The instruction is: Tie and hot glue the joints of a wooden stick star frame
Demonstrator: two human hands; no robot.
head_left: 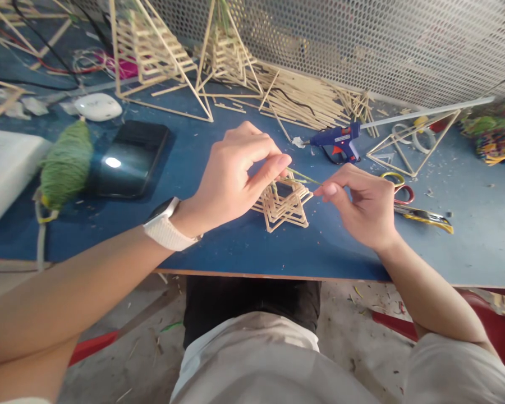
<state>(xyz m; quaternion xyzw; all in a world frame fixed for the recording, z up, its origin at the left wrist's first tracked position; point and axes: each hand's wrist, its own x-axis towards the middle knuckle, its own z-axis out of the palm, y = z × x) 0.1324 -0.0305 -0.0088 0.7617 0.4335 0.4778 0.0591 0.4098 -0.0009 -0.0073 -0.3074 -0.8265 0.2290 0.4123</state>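
A star-shaped frame of stacked thin wooden sticks (287, 210) rests on the blue table, partly covered by my left hand (246, 171). Green yarn (305, 177) runs above the star between my two hands. My left thumb and forefinger pinch one part of the yarn. At the star's right side, my right hand (357, 205) is closed with thumb and forefinger on the yarn's other part. Part of the yarn seems looped at the star's upper edge, though the fingers hide the detail.
A blue glue gun (339, 140) lies beyond my right hand, with scissors (398, 188) and a yellow utility knife (425, 216) to the right. Left are a black phone (130, 160), a green yarn bundle (66, 163) and a white mouse (97, 106). Loose sticks (303, 98) and stick frames (164, 106) stand behind.
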